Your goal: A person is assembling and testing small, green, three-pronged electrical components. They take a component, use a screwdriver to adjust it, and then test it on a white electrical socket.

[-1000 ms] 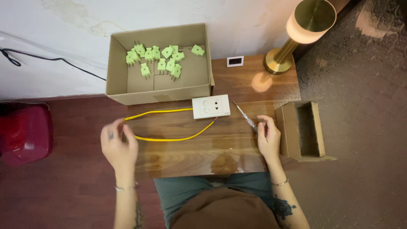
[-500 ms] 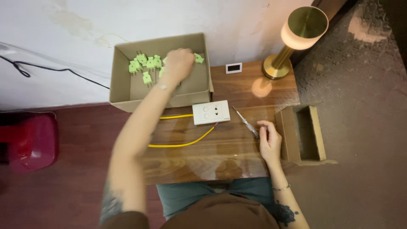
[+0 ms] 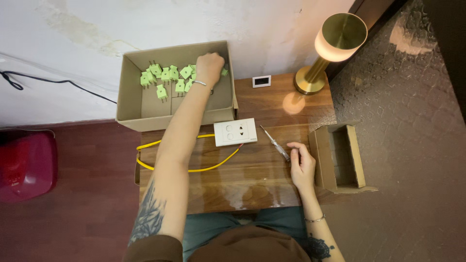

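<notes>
Since one second ago the left hand [image 3: 209, 64] has left the table edge and now reaches far forward into the large open brown cardboard box [image 3: 130, 102], while the right hand [image 3: 302, 162] has hardly moved. The left hand is curled, knuckles up, over the pale green plastic two-pin plugs [image 3: 167, 76] at the right end of the heap; I cannot tell if the fingers already close on one, because the hand covers them. The other plugs lie to the left of this hand, spread loosely on the box floor, with bare cardboard nearer to the person. The right hand rests on the wooden table [image 3: 252, 182], fingers half bent and holding nothing, its fingertips just beside the handle end of the thin metal screwdriver [image 3: 274, 143]. The long axis of the screwdriver runs diagonally, the tip pointing up-left toward the white rectangular socket plate [image 3: 235, 132] with its yellow wire [image 3: 194, 169]. The right hand is clearly nearer to both. A small empty cardboard box [image 3: 340, 157] stands close on the right and limits the room there; the brass lamp [image 3: 327, 58] stands well apart
</notes>
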